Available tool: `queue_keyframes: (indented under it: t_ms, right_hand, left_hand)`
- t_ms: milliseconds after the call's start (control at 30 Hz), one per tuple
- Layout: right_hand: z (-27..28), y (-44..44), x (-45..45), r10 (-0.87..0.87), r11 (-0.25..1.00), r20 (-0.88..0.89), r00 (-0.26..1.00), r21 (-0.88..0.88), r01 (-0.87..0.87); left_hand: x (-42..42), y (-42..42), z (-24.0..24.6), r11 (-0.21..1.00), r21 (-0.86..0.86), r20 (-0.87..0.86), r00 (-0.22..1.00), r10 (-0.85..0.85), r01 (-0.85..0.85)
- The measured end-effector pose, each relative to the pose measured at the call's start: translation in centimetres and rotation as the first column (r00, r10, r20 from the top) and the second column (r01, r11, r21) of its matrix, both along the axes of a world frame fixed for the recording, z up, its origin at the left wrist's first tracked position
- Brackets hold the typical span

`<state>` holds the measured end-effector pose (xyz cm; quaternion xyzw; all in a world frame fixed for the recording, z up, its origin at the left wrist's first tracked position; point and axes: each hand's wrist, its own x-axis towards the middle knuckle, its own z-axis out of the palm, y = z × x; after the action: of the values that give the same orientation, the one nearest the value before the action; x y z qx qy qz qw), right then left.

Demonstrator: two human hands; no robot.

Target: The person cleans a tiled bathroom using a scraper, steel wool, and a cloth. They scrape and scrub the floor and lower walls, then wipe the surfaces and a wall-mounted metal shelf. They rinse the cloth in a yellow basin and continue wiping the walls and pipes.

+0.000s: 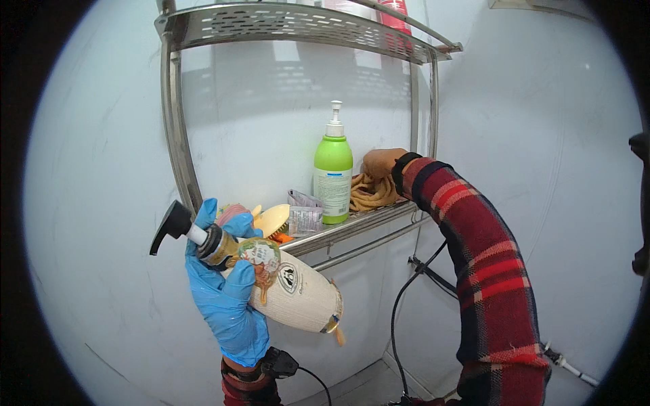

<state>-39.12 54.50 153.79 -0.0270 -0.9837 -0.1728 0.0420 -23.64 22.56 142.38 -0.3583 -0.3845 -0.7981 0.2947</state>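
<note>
My left hand (226,299), in a blue disposable glove, grips a cream-coloured pump bottle (299,294) around its neck and shoulder. The bottle is tilted, its black pump head (175,228) to the upper left and its base to the lower right. My ungloved right hand (383,162) is on a bunched tan cloth (373,194) at the right end of the metal shelf; its fingers are hidden, so its grip is unclear. Just left of the cloth a green pump bottle (333,162) with a white pump stands upright.
Crumpled sachets (305,218), a yellow hairbrush (272,219) and a pink item (232,213) lie on the lower shelf (340,231). Above is a perforated metal shelf (289,23) holding a red container (393,15). A rail (365,244) runs under the lower shelf, and a black cable (396,309) hangs below.
</note>
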Motion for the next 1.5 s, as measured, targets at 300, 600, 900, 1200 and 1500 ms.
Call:
queue_keyframes:
  t_ms: [300,600,900,1200,1500]
  right_hand:
    - [1.4,-0.5,0.5,0.291,0.814,-0.217,0.932,-0.455,-0.360]
    - [-1.1,0.1,-1.4,-0.030,0.997,0.006,1.000,0.068,0.030]
    - [1.7,2.0,1.7,0.111,0.761,-0.465,0.878,-0.528,-0.376]
    - [7.6,6.9,12.7,-0.472,0.333,-0.881,0.031,-0.210,-0.919]
    - [-7.1,10.7,27.0,-0.406,0.327,-0.866,0.293,-0.437,-0.838]
  left_hand:
    - [-0.5,-0.1,0.3,0.996,0.037,-0.037,0.996,-0.075,0.076]
    - [-0.3,0.6,0.6,0.999,0.046,-0.063,0.998,-0.026,0.029]
    - [1.0,2.1,3.5,0.999,0.047,-0.059,0.998,-0.023,0.025]
    - [-1.5,8.9,10.6,1.000,0.030,-0.277,0.961,0.015,-0.006]
    - [-7.5,22.5,16.1,0.950,-0.196,-0.301,0.937,0.179,-0.245]
